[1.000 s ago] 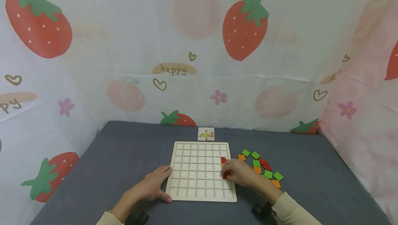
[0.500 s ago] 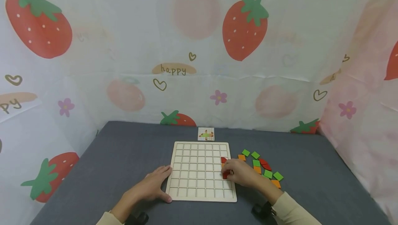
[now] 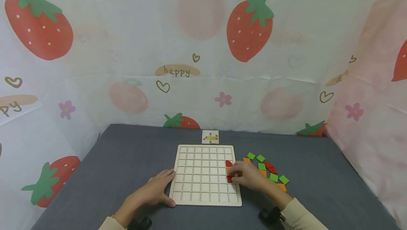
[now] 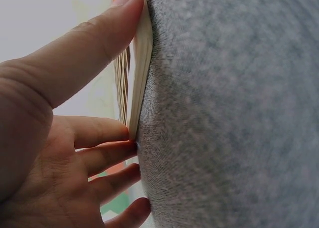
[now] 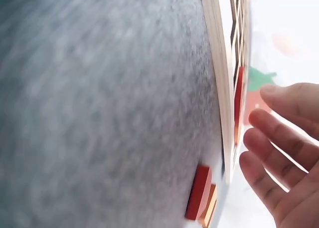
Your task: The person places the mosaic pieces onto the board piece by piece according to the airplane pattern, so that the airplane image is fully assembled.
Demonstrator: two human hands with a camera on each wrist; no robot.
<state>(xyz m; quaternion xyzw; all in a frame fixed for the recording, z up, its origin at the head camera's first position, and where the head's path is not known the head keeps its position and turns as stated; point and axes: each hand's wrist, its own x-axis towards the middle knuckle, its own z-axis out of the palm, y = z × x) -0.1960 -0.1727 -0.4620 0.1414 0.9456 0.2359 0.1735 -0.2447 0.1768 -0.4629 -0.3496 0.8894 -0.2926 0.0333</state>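
A pale wooden grid board [image 3: 203,178] lies on the dark grey table. My left hand [image 3: 157,187] rests at its left edge; in the left wrist view the thumb and fingers [image 4: 102,128] are spread along the wooden rim. At the board's right side, my right hand [image 3: 249,175] hovers over the last column with relaxed fingers and nothing between them. Beneath and beside those fingers, a red curved piece [image 3: 229,163], an orange piece [image 3: 228,170] and another red piece [image 3: 230,179] sit in cells one below another. My right hand partly covers them.
Loose green squares [image 3: 274,177], orange squares [image 3: 282,187] and red curved pieces [image 3: 271,167] lie right of the board, some behind the right forearm. A small pattern card [image 3: 210,137] lies behind the board. A strawberry-print cloth [image 3: 190,95] hangs beyond the table.
My right fingers have loosened and lifted slightly off the lower red piece, which now shows more in its cell. My left hand has stayed at the board's edge.
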